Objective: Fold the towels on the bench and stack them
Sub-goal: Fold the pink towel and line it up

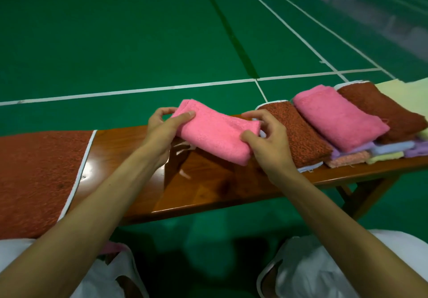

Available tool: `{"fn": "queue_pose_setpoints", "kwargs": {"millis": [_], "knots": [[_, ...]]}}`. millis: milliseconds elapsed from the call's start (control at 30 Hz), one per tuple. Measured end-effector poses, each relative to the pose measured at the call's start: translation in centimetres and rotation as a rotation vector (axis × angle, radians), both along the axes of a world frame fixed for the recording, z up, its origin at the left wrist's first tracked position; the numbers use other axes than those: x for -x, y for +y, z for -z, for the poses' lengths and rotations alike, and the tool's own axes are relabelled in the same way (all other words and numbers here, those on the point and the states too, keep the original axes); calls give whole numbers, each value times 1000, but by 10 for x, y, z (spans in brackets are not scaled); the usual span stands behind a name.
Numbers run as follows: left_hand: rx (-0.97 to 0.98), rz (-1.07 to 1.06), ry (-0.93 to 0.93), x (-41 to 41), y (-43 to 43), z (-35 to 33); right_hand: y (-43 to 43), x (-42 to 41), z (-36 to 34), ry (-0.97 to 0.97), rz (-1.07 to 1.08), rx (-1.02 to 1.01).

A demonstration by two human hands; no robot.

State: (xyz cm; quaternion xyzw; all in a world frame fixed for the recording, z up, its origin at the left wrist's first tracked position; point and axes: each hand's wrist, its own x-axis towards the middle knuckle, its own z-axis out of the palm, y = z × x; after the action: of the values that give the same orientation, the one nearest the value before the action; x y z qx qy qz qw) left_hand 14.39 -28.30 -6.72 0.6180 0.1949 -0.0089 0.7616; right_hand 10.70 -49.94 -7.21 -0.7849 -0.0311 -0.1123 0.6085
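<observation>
A folded pink towel [215, 131] is held just above the wooden bench [208, 189]. My left hand [164, 128] grips its left end, thumb on top. My right hand [268, 138] pinches its right end. To the right, folded towels lie overlapping in a row: a red-brown one [298, 133], a pink one [338, 119], another red-brown one [382, 110]. Beneath them lie smaller folded cloths [370, 154] in purple, blue, peach and yellow. An unfolded red-brown towel [39, 177] with white trim is spread flat on the bench's left part.
A pale yellow cloth [407, 94] lies at the far right end of the bench. Green court floor [139, 43] with white lines stretches beyond. My knees in white clothing [324, 272] sit below the bench's near edge.
</observation>
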Motion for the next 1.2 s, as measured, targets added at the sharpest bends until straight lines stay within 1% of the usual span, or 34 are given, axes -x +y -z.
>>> {"fn": "queue_pose_setpoints", "kwargs": {"millis": [100, 333, 467, 600, 633, 667, 767, 800, 867, 933, 967, 1000, 1033, 1100, 1133, 1200], "knots": [[-12, 20, -17, -19, -28, -13, -21, 0, -5, -44, 93, 19], [-97, 151, -46, -65, -103, -27, -80, 2, -14, -97, 294, 26], [-158, 240, -52, -86, -149, -25, -111, 8, -23, -80, 387, -15], [-247, 313, -63, -104, -187, -17, -131, 15, -19, -32, 468, 27], [-298, 342, -68, -106, -194, -13, -136, 17, -17, -28, 473, 69], [-369, 373, -73, -106, -199, -9, -140, 18, -14, -33, 476, 153], [-633, 370, -99, -108, -203, 2, -150, 23, -17, -85, 456, 523], [-734, 352, -150, -103, -203, -1, -152, 24, -21, -105, 463, 636], [-916, 274, -334, -91, -201, -8, -159, 23, -32, -178, 524, 788], [-1017, 245, -539, -70, -200, -16, -166, 14, -47, -319, 537, 833], [-1061, 277, -609, -58, -201, -19, -168, 6, -53, -356, 485, 826], [-1119, 337, -647, -47, -204, -20, -170, -3, -57, -335, 403, 837], [-1193, 410, -639, -37, -207, -20, -171, -13, -58, -262, 312, 905], [-1371, 503, -567, -25, -215, -14, -172, -31, -52, -84, 142, 1163], [-1430, 519, -551, -23, -218, -9, -173, -38, -47, -28, 66, 1243], [-1454, 565, -545, -25, -220, 0, -177, -47, -32, 55, -31, 1275]]}}
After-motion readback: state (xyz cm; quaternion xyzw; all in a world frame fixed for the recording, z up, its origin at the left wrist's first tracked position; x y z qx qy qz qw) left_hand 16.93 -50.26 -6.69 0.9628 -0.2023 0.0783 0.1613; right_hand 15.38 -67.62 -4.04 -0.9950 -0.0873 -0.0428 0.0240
